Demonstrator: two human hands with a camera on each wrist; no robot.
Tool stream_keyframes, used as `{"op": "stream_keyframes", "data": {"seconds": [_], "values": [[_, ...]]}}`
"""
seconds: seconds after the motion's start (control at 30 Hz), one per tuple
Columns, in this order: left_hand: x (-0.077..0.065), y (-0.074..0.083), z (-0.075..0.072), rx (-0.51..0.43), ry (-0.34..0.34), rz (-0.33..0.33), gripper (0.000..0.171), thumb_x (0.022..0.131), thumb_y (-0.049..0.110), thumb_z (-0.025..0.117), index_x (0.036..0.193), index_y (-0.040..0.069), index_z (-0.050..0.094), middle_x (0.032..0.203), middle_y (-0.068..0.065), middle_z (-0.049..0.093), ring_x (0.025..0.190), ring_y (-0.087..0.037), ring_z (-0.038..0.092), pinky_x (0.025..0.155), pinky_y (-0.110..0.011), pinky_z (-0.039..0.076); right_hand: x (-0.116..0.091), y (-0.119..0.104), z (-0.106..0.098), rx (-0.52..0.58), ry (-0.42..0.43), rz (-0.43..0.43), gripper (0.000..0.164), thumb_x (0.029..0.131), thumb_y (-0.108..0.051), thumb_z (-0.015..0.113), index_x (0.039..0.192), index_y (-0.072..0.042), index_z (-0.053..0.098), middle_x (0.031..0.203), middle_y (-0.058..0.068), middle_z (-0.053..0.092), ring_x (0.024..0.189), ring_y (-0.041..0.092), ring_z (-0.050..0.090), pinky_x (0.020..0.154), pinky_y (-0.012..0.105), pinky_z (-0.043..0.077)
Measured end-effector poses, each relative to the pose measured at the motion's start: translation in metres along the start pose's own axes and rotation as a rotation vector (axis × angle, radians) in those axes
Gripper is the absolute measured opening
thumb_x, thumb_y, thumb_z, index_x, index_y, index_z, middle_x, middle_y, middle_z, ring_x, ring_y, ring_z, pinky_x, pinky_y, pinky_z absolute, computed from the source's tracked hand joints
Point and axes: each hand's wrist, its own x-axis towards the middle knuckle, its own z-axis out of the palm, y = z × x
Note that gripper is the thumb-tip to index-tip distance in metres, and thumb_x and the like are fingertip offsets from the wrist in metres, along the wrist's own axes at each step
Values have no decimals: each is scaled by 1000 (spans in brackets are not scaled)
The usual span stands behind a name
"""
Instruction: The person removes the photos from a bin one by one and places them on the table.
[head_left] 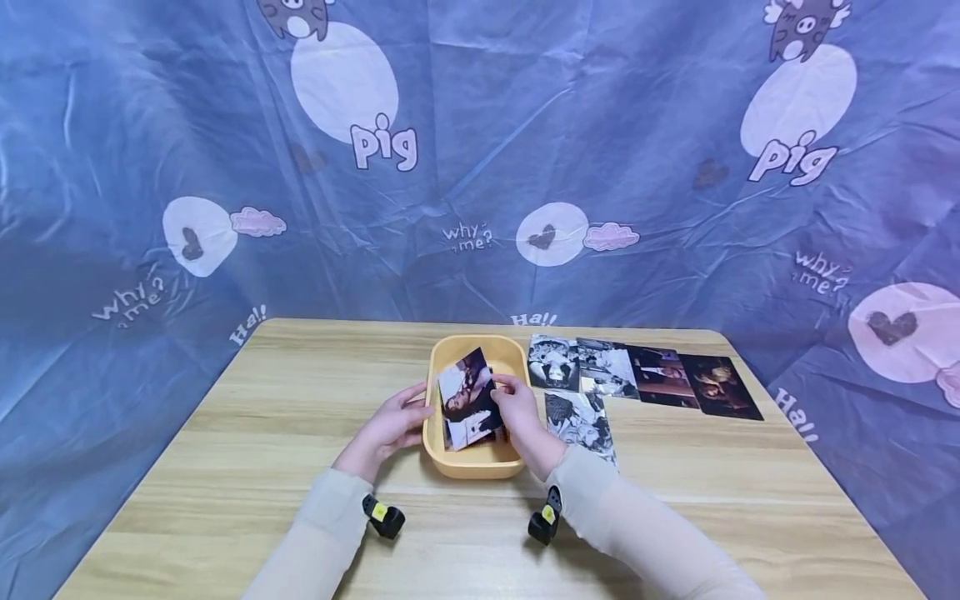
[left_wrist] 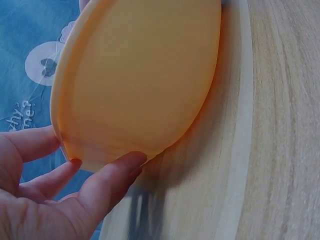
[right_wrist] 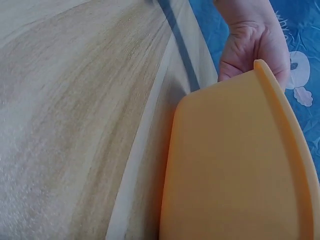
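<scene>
A yellow-orange plastic bin (head_left: 476, 472) stands on the table, holding several printed photos that overlap at angles. My left hand (head_left: 387, 427) holds the bin at its left side; in the left wrist view the thumb (left_wrist: 112, 180) lies against the outer wall and the fingertips touch near the rim. Inside the bin, my right hand (head_left: 521, 417) pinches the right edge of the tilted top photo (head_left: 467, 396), which shows a dark-haired figure. The right wrist view shows the bin's outer wall (right_wrist: 235, 165) and my left hand (right_wrist: 252, 52) beyond; the right fingers are hidden there.
Right of the bin, a row of photos runs along the back: two black-and-white (head_left: 553, 363) (head_left: 607, 368), then two dark ones (head_left: 662, 377) (head_left: 720, 387). Another black-and-white photo (head_left: 577, 421) lies below, partly behind my right arm. A blue printed cloth (head_left: 480, 167) hangs behind the wooden table (head_left: 300, 383).
</scene>
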Motion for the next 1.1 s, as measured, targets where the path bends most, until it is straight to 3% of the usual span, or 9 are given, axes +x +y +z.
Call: {"op": "stream_keyframes", "data": {"seconds": [0.23,0.43,0.63,0.8,0.9,0.97,1.03,1.1], "values": [[0,-1,0,-7,29,2,61,95,2,52,151,6,28,148,-29,38,125,-43,51,93,-49,55,-1,-6,-4,100,-34,39,32,88,6,52,119,13,56,82,2,52,70,8,51,63,14,44],[0,-4,0,-6,41,-4,61,95,1,52,151,6,28,148,-29,37,124,-44,52,93,-50,55,-1,-14,-21,217,-79,39,35,90,7,50,124,15,51,81,0,56,67,4,55,62,13,49],[0,-5,1,-7,48,-7,60,95,2,52,151,7,29,147,-28,38,124,-43,52,92,-49,56,-2,-27,-56,323,-111,75,41,94,6,47,134,15,42,81,-5,62,70,1,61,67,13,54],[-1,-5,0,-3,38,-1,60,95,1,51,151,5,27,148,-29,37,125,-44,51,93,-49,55,-3,-31,-100,371,-131,116,46,96,5,43,140,13,33,79,-11,64,72,-1,63,70,13,56],[-1,-4,0,-8,43,-3,61,95,1,51,151,6,28,148,-29,37,124,-43,52,92,-49,55,-3,-27,-130,394,-137,146,34,98,3,43,131,0,48,79,-12,65,73,-1,64,71,13,56],[0,-4,1,-7,52,-5,60,95,1,51,151,6,29,147,-29,38,124,-43,52,92,-49,56,-2,-23,-150,422,-134,163,24,98,2,43,113,-10,58,78,-12,66,72,-2,62,70,12,55],[-1,-3,1,-8,51,-5,60,95,1,52,150,7,30,147,-28,38,124,-43,53,92,-49,55,-1,-17,-168,444,-138,174,29,98,1,43,93,-19,62,77,-13,65,69,-3,60,69,11,55],[-1,-4,0,-4,43,1,60,95,2,52,150,6,30,147,-29,38,123,-42,54,93,-48,55,0,-11,-185,457,-147,178,37,99,1,41,84,-23,65,76,-13,65,68,-4,59,68,10,54]]}}
